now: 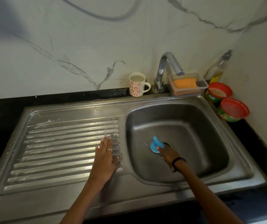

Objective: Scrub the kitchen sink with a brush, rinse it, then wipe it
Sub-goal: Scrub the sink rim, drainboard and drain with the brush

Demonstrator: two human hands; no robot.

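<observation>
The brush (156, 146), a blue disc, sat on the basin floor of the sink (178, 126) at the drain, apparently gripped by the right hand (168, 155); the left hand (104, 160) lay flat, fingers straight, on the drainboard (56, 151), farther off.

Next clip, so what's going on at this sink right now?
A person is scrubbing the sink basin. The right hand holds a blue brush down at the bottom, beside the drain. The left hand rests flat, fingers straight, on the ridged draining board, which shows white soapy streaks. No water runs from the tap.
</observation>
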